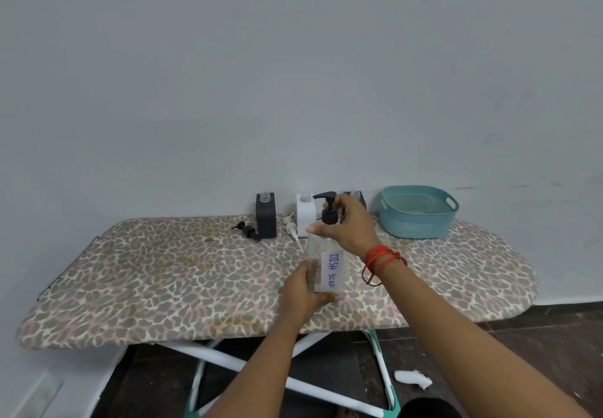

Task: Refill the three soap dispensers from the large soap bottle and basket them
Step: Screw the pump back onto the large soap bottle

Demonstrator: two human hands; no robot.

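A clear large soap bottle [321, 262] labelled "DISH SOAP" stands mid-board. My left hand [301, 292] grips its lower body. My right hand [349, 225] curls round the bottle's neck beside the black pump head [329, 210]. Behind stand three open dispensers without pumps: a dark one [266, 216], a white one [305, 212], and a third [357, 198] mostly hidden by my right hand. A loose black pump [246, 230] and a loose white pump [291, 226] lie on the board beside them. A teal basket [419, 216] sits at the back right.
The leopard-print ironing board [163, 274] stands against a pale wall, with its white and teal legs [228, 360] below. A white scrap [412, 378] lies on the dark floor at the right.
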